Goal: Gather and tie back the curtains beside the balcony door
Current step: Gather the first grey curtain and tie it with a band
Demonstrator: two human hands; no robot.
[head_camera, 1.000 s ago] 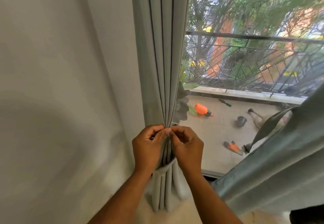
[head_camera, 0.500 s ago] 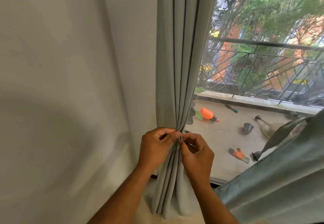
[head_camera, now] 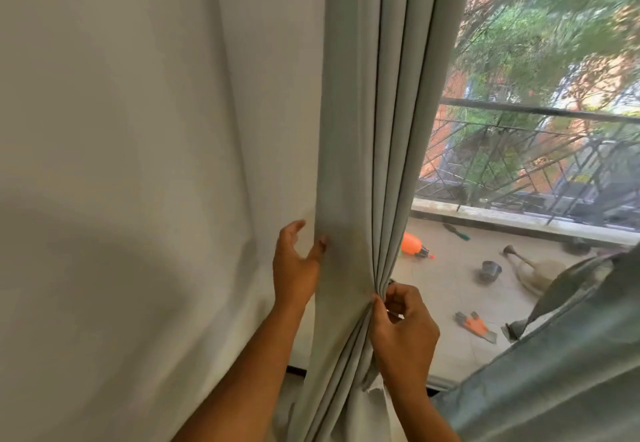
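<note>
A pale grey-green curtain (head_camera: 367,130) hangs in gathered pleats at the left side of the balcony door. My right hand (head_camera: 401,327) pinches the bunched pleats at their right edge, low on the curtain. My left hand (head_camera: 294,265) is off the fabric's front, fingers spread, with its thumb touching the curtain's left edge next to the wall. A second curtain (head_camera: 561,372) of the same colour slants across the lower right corner.
A white wall (head_camera: 138,164) fills the left half. Through the glass lies the balcony floor with an orange spray bottle (head_camera: 414,244), a small grey pot (head_camera: 491,268), a watering can (head_camera: 533,268), orange-handled shears (head_camera: 476,325) and a metal railing (head_camera: 540,112).
My left hand has let go of the pleats and moved up and left to the curtain's wall-side edge. My right hand keeps the pinch. The view has shifted left.
</note>
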